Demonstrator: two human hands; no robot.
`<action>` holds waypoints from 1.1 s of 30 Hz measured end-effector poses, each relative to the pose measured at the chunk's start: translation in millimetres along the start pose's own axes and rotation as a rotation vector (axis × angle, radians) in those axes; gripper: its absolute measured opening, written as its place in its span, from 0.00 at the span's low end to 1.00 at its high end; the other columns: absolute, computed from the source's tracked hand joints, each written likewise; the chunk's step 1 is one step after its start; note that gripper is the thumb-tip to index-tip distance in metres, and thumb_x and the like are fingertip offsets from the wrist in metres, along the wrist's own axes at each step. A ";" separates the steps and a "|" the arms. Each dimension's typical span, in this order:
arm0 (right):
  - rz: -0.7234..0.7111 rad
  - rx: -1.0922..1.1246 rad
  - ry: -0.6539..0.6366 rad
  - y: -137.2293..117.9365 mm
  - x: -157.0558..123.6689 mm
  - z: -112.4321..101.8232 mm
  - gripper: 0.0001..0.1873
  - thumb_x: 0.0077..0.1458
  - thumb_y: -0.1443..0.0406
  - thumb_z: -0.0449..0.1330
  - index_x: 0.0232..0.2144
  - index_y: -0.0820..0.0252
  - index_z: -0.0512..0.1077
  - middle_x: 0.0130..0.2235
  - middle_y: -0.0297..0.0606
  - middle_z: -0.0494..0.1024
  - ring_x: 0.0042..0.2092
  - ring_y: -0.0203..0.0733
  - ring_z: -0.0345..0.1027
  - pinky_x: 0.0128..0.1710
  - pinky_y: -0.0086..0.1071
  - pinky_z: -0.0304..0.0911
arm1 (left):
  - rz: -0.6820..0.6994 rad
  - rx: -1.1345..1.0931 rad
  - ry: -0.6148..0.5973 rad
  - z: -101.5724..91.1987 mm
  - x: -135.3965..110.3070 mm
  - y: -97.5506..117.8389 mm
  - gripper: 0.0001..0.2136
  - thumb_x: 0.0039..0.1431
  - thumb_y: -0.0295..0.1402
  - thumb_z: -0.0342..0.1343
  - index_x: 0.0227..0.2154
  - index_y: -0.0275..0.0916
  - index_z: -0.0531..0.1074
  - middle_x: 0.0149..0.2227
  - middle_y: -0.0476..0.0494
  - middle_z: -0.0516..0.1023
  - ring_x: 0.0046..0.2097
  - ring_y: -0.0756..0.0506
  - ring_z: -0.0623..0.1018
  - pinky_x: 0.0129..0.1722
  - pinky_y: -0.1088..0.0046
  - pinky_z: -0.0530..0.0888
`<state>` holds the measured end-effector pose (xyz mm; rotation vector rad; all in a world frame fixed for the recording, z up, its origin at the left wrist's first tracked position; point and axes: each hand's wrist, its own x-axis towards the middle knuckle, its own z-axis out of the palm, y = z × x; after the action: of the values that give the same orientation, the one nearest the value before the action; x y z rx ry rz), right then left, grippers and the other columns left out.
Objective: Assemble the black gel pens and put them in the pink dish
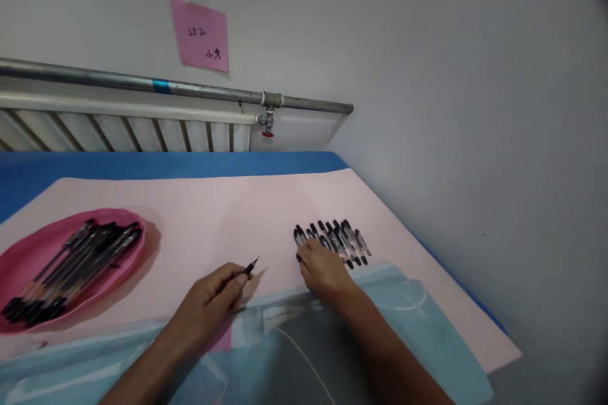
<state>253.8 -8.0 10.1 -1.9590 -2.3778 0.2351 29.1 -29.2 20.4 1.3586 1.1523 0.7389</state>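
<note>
My left hand is closed around a black pen, whose tip points up and to the right over the pink sheet. My right hand rests on the near end of a row of several capped black pens lying side by side on the sheet; its fingers are curled over one of them, and what they grip is hidden. A pink oval tray at the left holds a heap of several black pens.
A light blue printed cloth covers the near edge of the table. Blue table surface shows behind the pink sheet. A radiator and metal pipe run along the wall, with a pink note above.
</note>
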 end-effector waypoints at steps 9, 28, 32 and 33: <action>-0.050 1.144 0.015 -29.4 -6.4 -8.4 0.08 0.51 0.65 0.54 0.34 0.61 0.69 0.27 0.32 0.69 0.23 0.30 0.60 0.23 0.25 0.58 | 0.048 0.143 -0.115 1.5 4.4 -16.4 0.14 0.59 0.41 0.43 0.36 0.39 0.70 0.25 0.51 0.66 0.27 0.51 0.63 0.28 0.76 0.60; -0.243 1.096 -0.169 -33.9 -6.4 -10.2 0.08 0.43 0.71 0.58 0.29 0.59 0.74 0.30 0.33 0.72 0.34 0.34 0.66 0.35 0.28 0.60 | 0.047 0.289 -0.338 -1.2 -0.2 -8.0 0.12 0.58 0.39 0.43 0.30 0.38 0.67 0.21 0.54 0.62 0.25 0.52 0.62 0.24 0.78 0.58; -0.142 1.137 -0.224 -36.4 -7.7 -8.9 0.06 0.44 0.70 0.58 0.29 0.61 0.73 0.28 0.32 0.72 0.30 0.32 0.64 0.30 0.26 0.59 | 0.029 0.259 -0.340 -1.4 0.1 -7.2 0.12 0.58 0.40 0.43 0.28 0.38 0.66 0.20 0.55 0.62 0.24 0.52 0.62 0.24 0.78 0.58; -0.122 1.133 -0.231 -37.0 -7.9 -8.3 0.06 0.45 0.69 0.58 0.29 0.61 0.73 0.27 0.32 0.72 0.28 0.32 0.63 0.29 0.26 0.58 | 0.026 0.251 -0.335 -1.2 0.3 -6.9 0.13 0.58 0.40 0.43 0.28 0.38 0.66 0.20 0.55 0.62 0.24 0.52 0.62 0.24 0.78 0.58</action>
<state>220.5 -21.9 24.2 -1.2407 -1.7188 1.4549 26.6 -29.5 13.8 1.6385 0.9820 0.3720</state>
